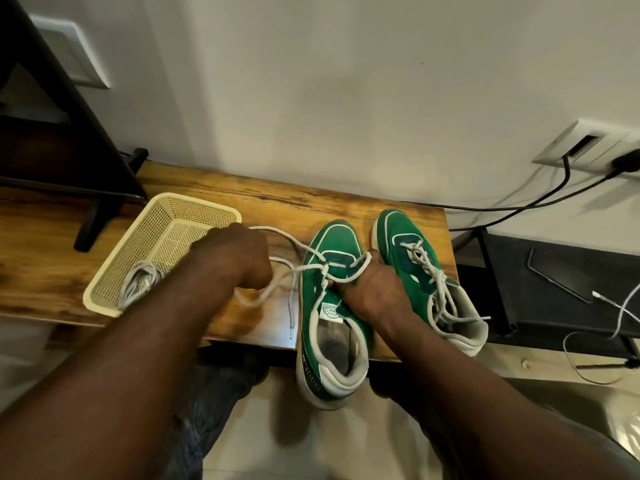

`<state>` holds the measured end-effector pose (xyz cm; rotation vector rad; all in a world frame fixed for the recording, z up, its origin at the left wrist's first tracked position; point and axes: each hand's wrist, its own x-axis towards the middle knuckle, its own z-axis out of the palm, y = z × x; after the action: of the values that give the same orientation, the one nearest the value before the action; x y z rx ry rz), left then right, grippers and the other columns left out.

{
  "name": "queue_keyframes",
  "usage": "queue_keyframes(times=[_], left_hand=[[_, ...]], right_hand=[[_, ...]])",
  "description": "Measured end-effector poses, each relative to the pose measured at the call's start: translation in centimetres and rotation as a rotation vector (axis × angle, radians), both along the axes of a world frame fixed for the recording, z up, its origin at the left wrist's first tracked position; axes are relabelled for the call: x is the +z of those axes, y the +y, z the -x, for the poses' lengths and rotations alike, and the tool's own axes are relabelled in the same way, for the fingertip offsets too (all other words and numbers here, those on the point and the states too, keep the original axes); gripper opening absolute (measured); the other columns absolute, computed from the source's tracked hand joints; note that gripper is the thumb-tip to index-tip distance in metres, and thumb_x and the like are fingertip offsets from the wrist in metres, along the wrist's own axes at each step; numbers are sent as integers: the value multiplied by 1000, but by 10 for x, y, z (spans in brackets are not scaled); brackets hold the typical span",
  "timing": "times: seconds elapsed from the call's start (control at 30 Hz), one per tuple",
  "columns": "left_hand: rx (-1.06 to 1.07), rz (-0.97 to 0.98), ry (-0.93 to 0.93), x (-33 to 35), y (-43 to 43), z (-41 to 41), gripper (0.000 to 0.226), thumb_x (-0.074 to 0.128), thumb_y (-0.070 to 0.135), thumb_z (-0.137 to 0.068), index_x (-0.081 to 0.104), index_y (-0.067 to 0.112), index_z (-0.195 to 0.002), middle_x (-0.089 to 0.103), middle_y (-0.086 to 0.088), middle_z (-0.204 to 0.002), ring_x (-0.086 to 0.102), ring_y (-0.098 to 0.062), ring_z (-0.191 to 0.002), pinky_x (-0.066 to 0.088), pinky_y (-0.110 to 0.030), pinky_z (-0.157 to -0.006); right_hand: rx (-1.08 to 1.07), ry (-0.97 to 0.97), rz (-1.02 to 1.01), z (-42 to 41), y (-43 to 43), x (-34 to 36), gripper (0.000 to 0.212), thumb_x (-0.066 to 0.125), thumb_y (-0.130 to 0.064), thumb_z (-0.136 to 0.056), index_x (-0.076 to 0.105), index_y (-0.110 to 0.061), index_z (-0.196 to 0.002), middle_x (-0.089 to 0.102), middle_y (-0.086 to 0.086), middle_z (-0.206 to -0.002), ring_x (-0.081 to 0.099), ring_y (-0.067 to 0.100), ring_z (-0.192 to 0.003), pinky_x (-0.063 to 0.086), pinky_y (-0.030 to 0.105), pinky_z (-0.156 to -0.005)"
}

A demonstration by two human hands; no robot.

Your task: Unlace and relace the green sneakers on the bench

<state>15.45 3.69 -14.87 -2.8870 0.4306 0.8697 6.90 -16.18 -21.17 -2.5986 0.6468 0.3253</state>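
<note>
Gripping one lace (308,267), left fingers (259,268) curl; right fingers (346,289) hold one of two sneakers (313,296).

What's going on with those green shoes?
A person is working on the laces. The left hand grips a white lace stretched sideways from the near sneaker, which the right hand holds on the bench. Only its lowest eyelets look threaded. The other sneaker beside it is fully laced. A white coil lies in the cream basket.
</note>
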Motion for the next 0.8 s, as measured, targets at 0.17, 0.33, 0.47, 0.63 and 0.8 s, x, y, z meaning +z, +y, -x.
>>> queue_keyframes(times=[0.17, 0.33, 0.47, 0.63, 0.8], left_hand=[[-64, 411, -44, -17, -42, 10, 12, 68, 38, -95, 67, 32, -105, 70, 3, -112, 64, -23, -102, 55, -38, -87], [-54, 420, -26, -18, -53, 18, 17, 64, 31, -99, 77, 20, -101, 75, -4, -100, 68, -25, -94, 55, -36, -81], [232, 1321, 379, 38, -28, 19, 19, 65, 11, -98, 72, 6, -81, 69, -6, -74, 62, -20, -71, 48, -40, -82], [149, 1254, 667, 48, 5, 19, 17, 65, 19, -90, 75, 12, -78, 69, -10, -77, 61, -29, -80, 49, -40, -83], [-20, 171, 186, 29, 1, 7, 12, 64, 19, -98, 73, 11, -99, 74, -4, -95, 70, -20, -87, 53, -27, -69]], right_hand=[[-5, -7, -24, 1, -1, 2, 75, 71, -62, -88, 47, -11, -138, 64, 14, -132, 65, 38, -117, 54, 45, -99], [-36, -11, -48, 1, -2, 0, 72, 74, -58, -87, 47, -12, -135, 68, 15, -127, 67, 38, -114, 56, 46, -98], [-49, 48, -54, -2, -2, 1, 75, 80, -54, -86, 44, -12, -136, 65, 16, -131, 64, 37, -119, 53, 46, -104], [-69, 63, -62, -3, 0, 3, 78, 79, -54, -88, 42, -10, -139, 62, 17, -135, 62, 36, -123, 52, 44, -104], [-57, 61, -71, -2, -1, 3, 83, 78, -59, -86, 42, -9, -141, 61, 18, -138, 61, 37, -125, 52, 47, -107]])
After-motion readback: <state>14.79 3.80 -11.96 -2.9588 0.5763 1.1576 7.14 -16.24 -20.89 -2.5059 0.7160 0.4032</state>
